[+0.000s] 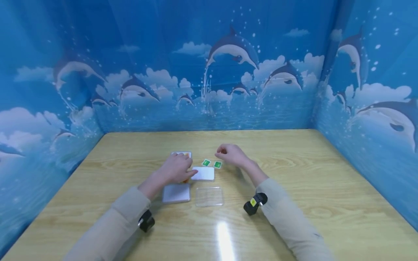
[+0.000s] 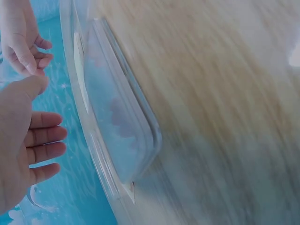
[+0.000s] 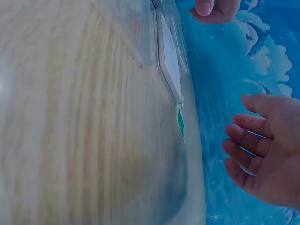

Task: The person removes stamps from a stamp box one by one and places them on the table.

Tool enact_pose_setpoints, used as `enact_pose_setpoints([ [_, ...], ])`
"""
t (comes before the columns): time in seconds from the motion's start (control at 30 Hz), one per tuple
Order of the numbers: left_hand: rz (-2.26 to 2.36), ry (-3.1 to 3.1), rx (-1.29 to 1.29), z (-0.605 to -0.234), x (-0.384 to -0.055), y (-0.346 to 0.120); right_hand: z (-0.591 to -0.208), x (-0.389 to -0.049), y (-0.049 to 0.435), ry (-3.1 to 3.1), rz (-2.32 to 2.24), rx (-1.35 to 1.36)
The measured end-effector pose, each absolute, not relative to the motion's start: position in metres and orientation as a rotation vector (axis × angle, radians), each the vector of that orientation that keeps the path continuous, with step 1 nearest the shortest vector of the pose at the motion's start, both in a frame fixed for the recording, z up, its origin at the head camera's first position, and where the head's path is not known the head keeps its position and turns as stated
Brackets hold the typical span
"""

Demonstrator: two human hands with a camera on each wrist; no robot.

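Observation:
My left hand (image 1: 176,168) hovers with relaxed fingers over a white-edged card with an orange picture (image 1: 187,154), hiding most of it. In the left wrist view the same hand (image 2: 18,136) has its fingers spread loosely and holds nothing. My right hand (image 1: 231,154) is just beyond two small green squares with white borders, a left one (image 1: 206,162) and a right one (image 1: 217,164). Its fingers hang loosely curled and empty in the right wrist view (image 3: 272,145). Between the hands, nearer me, lies a white rectangular block (image 1: 204,174).
A pale, flat rectangular box (image 1: 176,193) lies in front of my left hand. To its right is a shallow clear plastic tray (image 1: 209,197). Everything rests on a wood-grain table (image 1: 287,224), bounded by blue dolphin-print curtains (image 1: 209,108) at the back and sides.

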State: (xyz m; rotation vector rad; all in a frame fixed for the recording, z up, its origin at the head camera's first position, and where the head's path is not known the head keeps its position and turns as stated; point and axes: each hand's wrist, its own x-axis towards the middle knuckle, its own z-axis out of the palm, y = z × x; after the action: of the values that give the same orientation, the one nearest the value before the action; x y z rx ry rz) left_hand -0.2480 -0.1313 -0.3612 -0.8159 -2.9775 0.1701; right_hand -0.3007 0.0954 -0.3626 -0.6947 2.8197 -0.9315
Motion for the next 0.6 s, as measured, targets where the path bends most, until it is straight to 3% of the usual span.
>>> enact_pose_setpoints([
  [0.6,0.101,-2.834,-0.765,-0.357,-0.223,-0.12,-0.345,-0.255,0.112,2.971,-0.379,-1.072],
])
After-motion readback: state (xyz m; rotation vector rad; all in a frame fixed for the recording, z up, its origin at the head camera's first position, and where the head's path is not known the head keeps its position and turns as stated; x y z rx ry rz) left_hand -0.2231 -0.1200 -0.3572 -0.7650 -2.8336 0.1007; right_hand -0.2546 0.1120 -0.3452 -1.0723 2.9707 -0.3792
